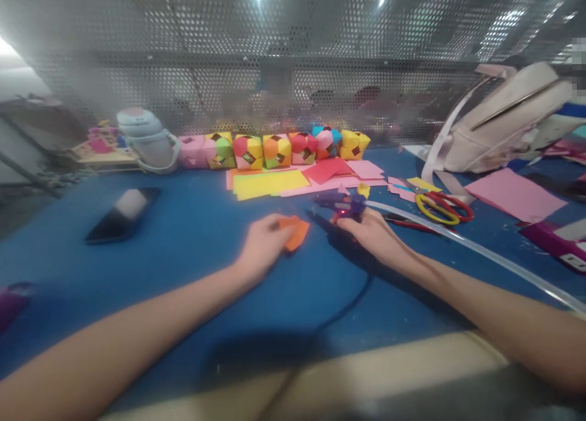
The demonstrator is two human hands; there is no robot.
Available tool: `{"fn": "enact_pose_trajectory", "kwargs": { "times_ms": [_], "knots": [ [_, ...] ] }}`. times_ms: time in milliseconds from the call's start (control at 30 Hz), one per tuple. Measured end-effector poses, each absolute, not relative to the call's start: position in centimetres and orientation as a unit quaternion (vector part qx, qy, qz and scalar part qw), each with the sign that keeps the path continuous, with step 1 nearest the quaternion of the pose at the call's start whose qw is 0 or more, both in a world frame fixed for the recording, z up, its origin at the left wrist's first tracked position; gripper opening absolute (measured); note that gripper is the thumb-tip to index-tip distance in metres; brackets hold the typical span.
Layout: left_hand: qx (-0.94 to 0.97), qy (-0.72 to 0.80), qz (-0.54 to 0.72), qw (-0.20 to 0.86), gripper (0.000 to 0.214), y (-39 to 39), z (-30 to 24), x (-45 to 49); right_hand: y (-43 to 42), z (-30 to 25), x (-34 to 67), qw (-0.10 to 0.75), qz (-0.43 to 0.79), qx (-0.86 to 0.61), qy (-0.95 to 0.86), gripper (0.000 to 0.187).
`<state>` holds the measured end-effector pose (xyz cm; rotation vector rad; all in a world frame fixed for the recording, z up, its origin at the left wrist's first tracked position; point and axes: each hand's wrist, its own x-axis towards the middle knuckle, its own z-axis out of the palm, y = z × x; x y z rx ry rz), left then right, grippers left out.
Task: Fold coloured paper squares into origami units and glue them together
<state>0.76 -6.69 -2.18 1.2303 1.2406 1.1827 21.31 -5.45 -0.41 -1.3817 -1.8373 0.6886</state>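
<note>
Between the thumb and fingers of my left hand (264, 243) is a small folded piece of orange paper (296, 233), held just above the blue tabletop. My right hand (366, 230) grips a dark blue hot glue gun (339, 204) with a small red light glowing on it. Out of its back runs a long clear glue stick (439, 227), reaching over my right forearm. The nozzle points left, a short gap away from the orange paper. A dark cord trails from below the gun toward the table's front edge.
Folded paper cubes (248, 151) stand in a row at the back, before a perforated metal screen. Coloured sheets (270, 183) lie ahead of them. Scissors (442, 207), pink paper (515, 194) and a pale bag (503, 119) are right; a phone (122, 215) and tumbler (149, 140) left.
</note>
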Motion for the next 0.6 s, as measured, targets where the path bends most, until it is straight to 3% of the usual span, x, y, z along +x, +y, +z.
{"fn": "enact_pose_trajectory", "kwargs": {
  "times_ms": [200,600],
  "knots": [
    [0.508,0.516,0.488,0.487,0.020,-6.7,-2.1,0.8,-8.7,0.9,22.2,0.329,0.197,-0.490,-0.783,0.030],
    [0.554,0.514,0.461,0.465,0.013,-6.4,-2.4,0.8,-9.1,0.3,21.1,0.286,0.133,-0.484,-0.816,0.021]
  ]
}}
